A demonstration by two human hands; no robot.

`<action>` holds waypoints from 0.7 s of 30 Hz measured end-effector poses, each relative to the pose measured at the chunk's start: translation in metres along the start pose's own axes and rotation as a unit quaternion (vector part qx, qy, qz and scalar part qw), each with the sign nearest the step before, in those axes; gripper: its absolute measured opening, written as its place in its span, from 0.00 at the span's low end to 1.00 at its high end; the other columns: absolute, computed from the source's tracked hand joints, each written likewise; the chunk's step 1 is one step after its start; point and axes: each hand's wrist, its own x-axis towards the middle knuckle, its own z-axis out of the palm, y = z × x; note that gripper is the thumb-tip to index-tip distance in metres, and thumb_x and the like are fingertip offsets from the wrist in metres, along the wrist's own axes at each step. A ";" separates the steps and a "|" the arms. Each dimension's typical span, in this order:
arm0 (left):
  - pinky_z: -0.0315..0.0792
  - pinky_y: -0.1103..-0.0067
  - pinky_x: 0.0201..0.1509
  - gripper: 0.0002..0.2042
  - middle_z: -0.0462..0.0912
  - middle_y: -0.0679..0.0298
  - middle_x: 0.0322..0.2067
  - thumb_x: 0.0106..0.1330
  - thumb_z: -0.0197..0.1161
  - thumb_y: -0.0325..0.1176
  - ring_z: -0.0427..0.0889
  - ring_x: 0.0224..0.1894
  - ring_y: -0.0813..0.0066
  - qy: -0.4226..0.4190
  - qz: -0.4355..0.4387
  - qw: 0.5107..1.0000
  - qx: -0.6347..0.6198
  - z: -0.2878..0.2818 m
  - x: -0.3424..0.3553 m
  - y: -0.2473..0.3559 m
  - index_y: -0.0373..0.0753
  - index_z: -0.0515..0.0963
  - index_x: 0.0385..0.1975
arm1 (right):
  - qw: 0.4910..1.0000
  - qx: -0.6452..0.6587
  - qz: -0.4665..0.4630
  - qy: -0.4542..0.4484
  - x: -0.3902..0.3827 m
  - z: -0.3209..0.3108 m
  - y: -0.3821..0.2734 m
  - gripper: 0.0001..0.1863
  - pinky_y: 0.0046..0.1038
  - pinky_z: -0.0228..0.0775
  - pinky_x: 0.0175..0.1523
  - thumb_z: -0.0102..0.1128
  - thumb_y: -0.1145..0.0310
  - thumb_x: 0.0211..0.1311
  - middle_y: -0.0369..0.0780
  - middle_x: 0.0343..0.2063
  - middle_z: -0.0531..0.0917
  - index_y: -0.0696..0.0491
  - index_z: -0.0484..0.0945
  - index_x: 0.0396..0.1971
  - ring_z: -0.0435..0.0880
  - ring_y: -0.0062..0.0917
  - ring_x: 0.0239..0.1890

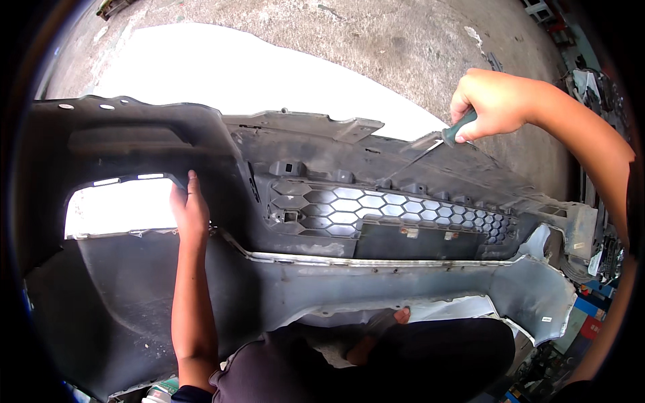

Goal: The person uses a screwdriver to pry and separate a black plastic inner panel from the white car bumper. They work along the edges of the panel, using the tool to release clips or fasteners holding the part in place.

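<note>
A large dark car bumper (322, 282) lies with its inner side up across my lap area. Set into its middle is a black honeycomb grille (376, 201) with tabs along its upper edge. My left hand (191, 213) grips the bumper at the right edge of a rectangular opening, some fingers passing into the opening. Up at the right, my right hand (496, 104) is closed around the green handle of a screwdriver (461, 129). Its thin shaft slants down and left, its end close to the tabs above the grille; exact contact is hard to make out.
Beyond the bumper a bright white sheet (222, 60) lies on the concrete floor (383, 33). Dark parts (601, 101) are piled along the right side. Below the bumper show my dark-clothed legs (437, 352) and part of a foot (402, 316).
</note>
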 end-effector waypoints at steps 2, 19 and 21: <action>0.59 0.82 0.30 0.15 0.67 0.73 0.23 0.75 0.54 0.37 0.61 0.26 0.84 0.015 -0.008 0.999 0.048 -0.001 0.002 -0.008 0.31 0.74 0.31 | 0.998 -0.058 -0.024 -0.011 0.003 0.001 0.001 0.16 0.39 0.74 0.39 0.72 0.61 0.47 0.43 0.29 0.85 0.56 0.85 0.33 0.84 0.39 0.33; 0.62 0.79 0.36 0.15 0.72 0.67 0.26 0.75 0.55 0.38 0.66 0.29 0.80 0.024 -0.009 0.998 0.055 0.005 0.006 -0.004 0.29 0.75 0.37 | 0.985 -0.089 -0.013 0.148 -0.026 0.040 -0.019 0.13 0.40 0.76 0.39 0.70 0.59 0.52 0.44 0.22 0.83 0.54 0.85 0.29 0.83 0.44 0.30; 0.69 0.77 0.49 0.16 0.80 0.59 0.36 0.75 0.53 0.37 0.75 0.38 0.72 -0.006 -0.108 0.986 0.125 0.000 0.008 0.008 0.26 0.75 0.47 | 0.974 -0.159 -0.042 0.153 -0.042 0.053 -0.023 0.13 0.40 0.75 0.36 0.69 0.58 0.52 0.42 0.22 0.82 0.53 0.84 0.27 0.82 0.43 0.27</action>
